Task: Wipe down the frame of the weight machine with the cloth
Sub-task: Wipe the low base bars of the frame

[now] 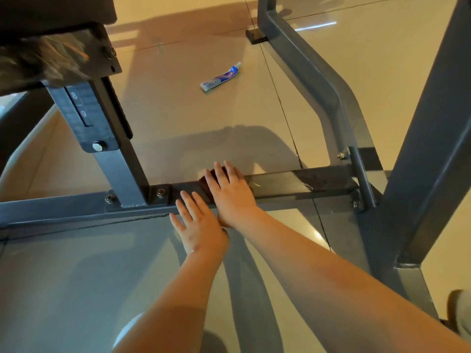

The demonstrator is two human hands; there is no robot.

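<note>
Right hand [230, 192], fingers straight, presses the soft, limp cloth [205, 181] onto the rigid frame bar [293, 182]; left hand [197, 225] lies flat just left, holding nothing. Palm pressure should suffice.

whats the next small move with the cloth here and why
Probably slide the right hand, pressing flat on the cloth, rightward along the low frame bar: that stretch shows pale marks and may not be wiped yet. The left hand rests flat beside it.
</note>
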